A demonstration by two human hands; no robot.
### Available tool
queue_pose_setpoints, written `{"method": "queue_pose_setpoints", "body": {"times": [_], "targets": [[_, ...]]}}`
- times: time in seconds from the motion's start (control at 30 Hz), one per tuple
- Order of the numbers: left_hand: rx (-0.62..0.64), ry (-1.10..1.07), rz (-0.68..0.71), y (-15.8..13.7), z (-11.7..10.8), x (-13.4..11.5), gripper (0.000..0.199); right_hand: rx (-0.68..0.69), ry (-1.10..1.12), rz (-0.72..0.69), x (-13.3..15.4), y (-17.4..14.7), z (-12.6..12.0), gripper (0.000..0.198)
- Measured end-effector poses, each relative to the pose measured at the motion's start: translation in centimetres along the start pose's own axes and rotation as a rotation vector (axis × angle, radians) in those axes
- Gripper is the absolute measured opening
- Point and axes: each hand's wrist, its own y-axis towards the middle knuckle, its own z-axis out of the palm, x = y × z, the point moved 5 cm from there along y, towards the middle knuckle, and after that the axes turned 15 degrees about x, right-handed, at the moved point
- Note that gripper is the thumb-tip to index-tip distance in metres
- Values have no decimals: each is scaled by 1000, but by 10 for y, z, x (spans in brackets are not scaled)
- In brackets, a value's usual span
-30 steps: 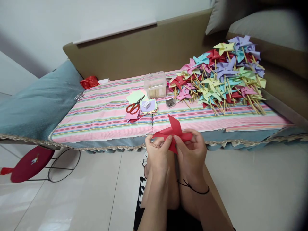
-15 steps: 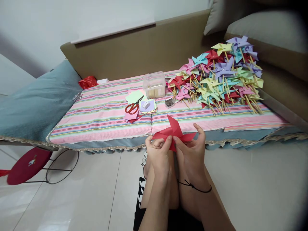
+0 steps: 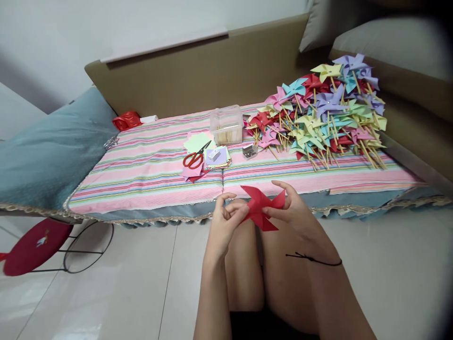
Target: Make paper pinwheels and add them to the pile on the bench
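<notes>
A red paper pinwheel (image 3: pixel 260 208) without a visible stick is held between my two hands, above my knees. My left hand (image 3: pixel 226 222) pinches its left side between thumb and fingers. On the other side, my right hand (image 3: pixel 293 212) grips it with the thumb near the centre, some fingers raised behind the paper. On the striped cover lie red-handled scissors (image 3: pixel 194 158), a stack of coloured paper squares (image 3: pixel 216 158), a clear plastic box (image 3: pixel 228 125) with thin wooden sticks, and a small open box of metal pins (image 3: pixel 249 151).
Many finished pinwheels (image 3: pixel 327 111) on sticks are heaped on the right of the striped cover (image 3: pixel 148 165). A red plastic bag (image 3: pixel 127 121) lies at the back left. A dark red stool (image 3: pixel 38 245) stands on the tiled floor to the left.
The red pinwheel has turned and moved slightly down and right. My left hand has shifted from its centre to its left side. My right hand has tilted, its forearm swinging outward.
</notes>
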Motion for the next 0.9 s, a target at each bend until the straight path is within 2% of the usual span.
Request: {"method": "queue_pose_setpoints", "body": {"times": [0.13, 0.27, 0.4, 0.67, 0.77, 0.9], "targets": [[-13, 121, -28, -1, 0, 1, 50, 146, -115, 48, -2, 3, 8, 86], [-28, 149, -31, 2, -4, 5, 49, 125, -239, 73, -8, 9, 10, 82], [-57, 127, -72, 5, -12, 10, 53, 84, -283, 63, -13, 16, 6, 77], [-132, 66, -100, 17, -25, 21, 59, 93, -356, 35, -16, 32, 5, 72], [-156, 42, -101, 22, -35, 26, 59, 144, -325, 60, -18, 43, 10, 74], [-295, -11, -72, 28, -58, 33, 62, 251, -245, 33, -12, 78, 7, 70]]}}
